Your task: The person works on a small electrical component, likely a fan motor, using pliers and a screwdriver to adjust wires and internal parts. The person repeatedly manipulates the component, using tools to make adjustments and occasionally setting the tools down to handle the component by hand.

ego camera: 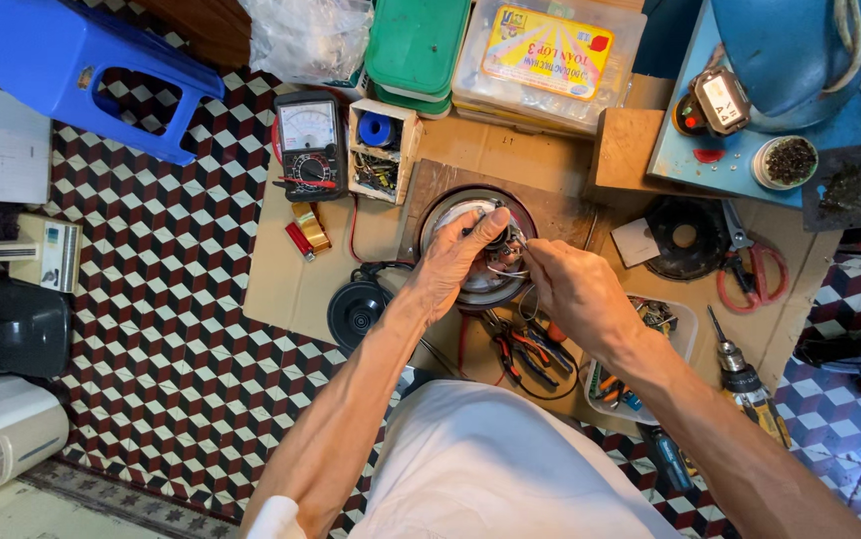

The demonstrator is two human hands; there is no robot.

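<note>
Left hand (453,262) grips the round, flat-lying motor (480,250); right hand (572,289) pinches its thin wires (506,268), running sideways.

Matt brown cardboard sheet (296,284) under a rough wooden board (560,215); round motor (480,284) of dull grey metal; glossy blue plastic stool (91,75) at 10 o'clock; clear plastic box (550,60) at 12 o'clock; glossy tiled floor (171,329).

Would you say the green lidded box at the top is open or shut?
Shut: the green box has its lid seated flat on top, no contents showing.
</note>
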